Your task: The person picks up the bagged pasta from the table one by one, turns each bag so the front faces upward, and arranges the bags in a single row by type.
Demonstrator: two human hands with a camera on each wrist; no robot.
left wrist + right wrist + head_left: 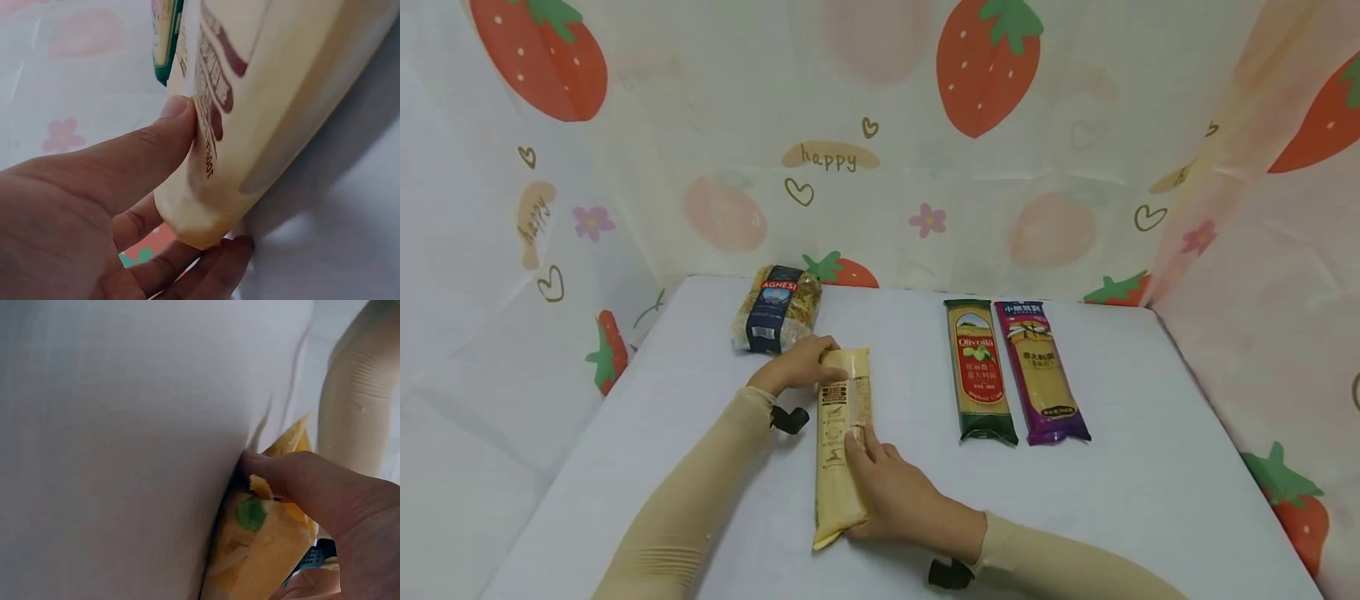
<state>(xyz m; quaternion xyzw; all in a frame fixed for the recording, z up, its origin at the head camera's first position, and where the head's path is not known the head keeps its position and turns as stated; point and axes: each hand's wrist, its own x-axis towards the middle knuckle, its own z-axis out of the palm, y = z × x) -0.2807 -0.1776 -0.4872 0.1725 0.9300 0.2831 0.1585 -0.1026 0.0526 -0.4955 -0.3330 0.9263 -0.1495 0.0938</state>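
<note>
A long yellow pasta packet with brown print lies lengthwise between both hands, over the white table. At its far end, my left hand grips it, thumb across the printed face. In the left wrist view the thumb presses on the print while the other fingers reach under the packet's end. My right hand holds the near right side, thumb on the upper face. The right wrist view shows a folded end of the packet in the right hand.
A clear bag of Agnesi pasta stands just beyond the left hand. To the right lie a green-and-red Olivoilà packet and a purple spaghetti packet, side by side. Strawberry-print cloth walls the white table.
</note>
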